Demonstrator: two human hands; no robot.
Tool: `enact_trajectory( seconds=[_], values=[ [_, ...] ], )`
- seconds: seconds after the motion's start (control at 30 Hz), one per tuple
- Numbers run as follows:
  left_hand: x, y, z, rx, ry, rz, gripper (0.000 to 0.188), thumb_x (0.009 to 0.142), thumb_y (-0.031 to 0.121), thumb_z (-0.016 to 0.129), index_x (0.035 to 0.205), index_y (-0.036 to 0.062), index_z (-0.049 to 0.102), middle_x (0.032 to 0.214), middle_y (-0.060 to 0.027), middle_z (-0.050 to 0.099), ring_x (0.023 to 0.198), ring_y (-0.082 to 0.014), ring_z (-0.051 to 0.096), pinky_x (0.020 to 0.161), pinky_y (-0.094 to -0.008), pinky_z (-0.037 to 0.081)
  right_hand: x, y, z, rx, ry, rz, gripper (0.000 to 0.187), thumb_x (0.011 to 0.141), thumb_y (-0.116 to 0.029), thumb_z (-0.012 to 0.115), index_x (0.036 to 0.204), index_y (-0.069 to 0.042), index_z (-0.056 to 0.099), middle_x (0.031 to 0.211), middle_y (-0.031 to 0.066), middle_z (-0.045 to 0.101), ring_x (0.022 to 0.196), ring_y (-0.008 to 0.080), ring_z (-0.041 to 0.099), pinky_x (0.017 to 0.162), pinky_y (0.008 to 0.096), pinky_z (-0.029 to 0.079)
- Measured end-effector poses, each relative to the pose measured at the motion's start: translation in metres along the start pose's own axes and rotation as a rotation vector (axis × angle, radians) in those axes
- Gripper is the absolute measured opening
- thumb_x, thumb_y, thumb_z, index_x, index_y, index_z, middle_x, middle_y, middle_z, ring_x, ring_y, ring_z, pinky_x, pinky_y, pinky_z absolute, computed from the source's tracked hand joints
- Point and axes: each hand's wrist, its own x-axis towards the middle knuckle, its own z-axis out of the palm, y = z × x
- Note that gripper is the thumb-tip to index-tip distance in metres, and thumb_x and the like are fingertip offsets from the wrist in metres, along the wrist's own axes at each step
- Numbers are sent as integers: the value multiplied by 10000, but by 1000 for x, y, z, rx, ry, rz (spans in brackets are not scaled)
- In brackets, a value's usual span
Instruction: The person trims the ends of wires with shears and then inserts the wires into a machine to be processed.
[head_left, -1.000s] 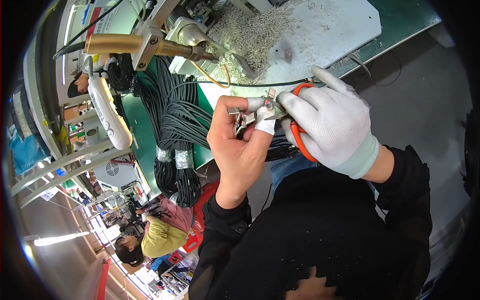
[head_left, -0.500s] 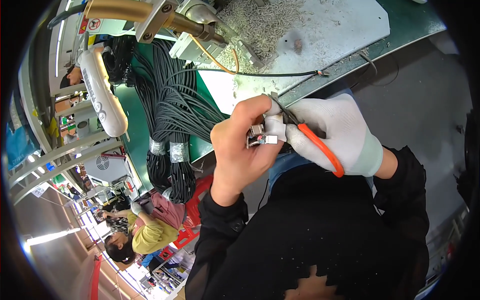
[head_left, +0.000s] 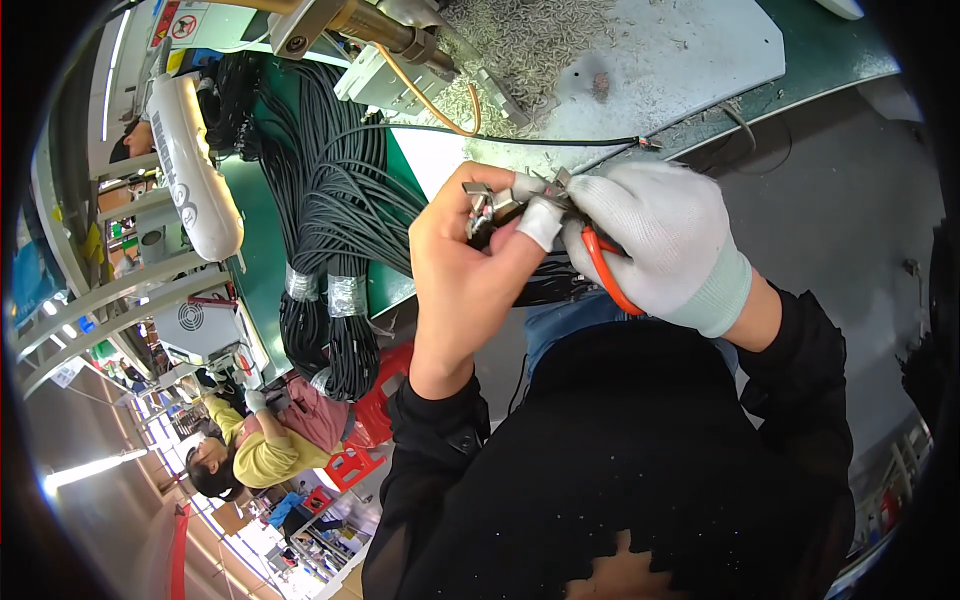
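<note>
My left hand (head_left: 450,270) is bare except for white covers on the thumb and index fingertips. It is closed on several cable ends with small metal connectors (head_left: 482,203), which stick out past the fingers. My right hand (head_left: 665,235), in a white knitted glove, grips pliers with orange handles (head_left: 604,272). Their jaws are at the left fingertips, partly hidden by the fingers, so I cannot tell whether they touch a connector. Dark cables (head_left: 552,284) hang below and between the two hands.
A pale board (head_left: 690,60) on the green bench carries a heap of small metal scraps (head_left: 530,45). A machine with a brass-coloured cylinder (head_left: 375,28) stands over it. Bundled black cables (head_left: 345,220) lie at left. A co-worker in yellow (head_left: 270,458) sits beyond, near a red stool (head_left: 355,468).
Both hands have moved slightly up and left. My left hand has turned, so the connectors now point up and left. The pliers' handles have tilted and sit deeper in the glove.
</note>
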Motion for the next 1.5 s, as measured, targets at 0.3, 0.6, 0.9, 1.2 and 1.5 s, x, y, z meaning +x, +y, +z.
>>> enact_trajectory(
  seconds=[0.3, 0.6, 0.9, 1.2, 1.5],
  values=[
    [10, -15, -21, -165, -211, -289, 112, 795, 10, 674, 872, -5, 594, 679, 56, 545, 560, 14, 407, 476, -149, 288, -15, -3, 4, 359, -228, 253, 152, 801, -153, 622, 906, -49, 586, 574, 110, 535, 486, 275, 550, 453, 350, 413],
    [35, -52, -71, -558, -154, -430, 218, 829, 143, 635, 976, 26, 523, 644, 57, 382, 487, -20, 285, 413, -173, 182, 26, 35, -15, 280, -107, 298, 210, 859, -215, 571, 789, -18, 570, 534, 90, 505, 417, 161, 508, 422, 270, 390],
    [93, -55, -48, -591, -232, -423, 81, 853, 79, 567, 890, 10, 549, 620, 25, 436, 444, -32, 316, 401, -176, 220, 99, 46, 2, 517, -400, 583, 264, 893, -244, 534, 788, -5, 573, 511, 47, 518, 393, 104, 518, 375, 223, 413],
    [94, -54, -43, -315, -105, -377, 68, 843, 84, 586, 865, 34, 544, 592, 32, 433, 436, -43, 338, 393, -186, 235, 113, 66, 11, 547, -569, 578, 241, 880, -223, 545, 790, -1, 564, 536, 52, 538, 442, 115, 553, 409, 236, 434],
    [27, -34, -35, -503, 15, -447, 102, 821, 43, 617, 874, 14, 535, 599, 47, 483, 472, -26, 394, 418, -176, 278, 47, 19, -5, -40, -207, 194, 196, 691, -122, 668, 864, -46, 618, 685, 89, 544, 660, 222, 596, 605, 309, 489]
  ],
)
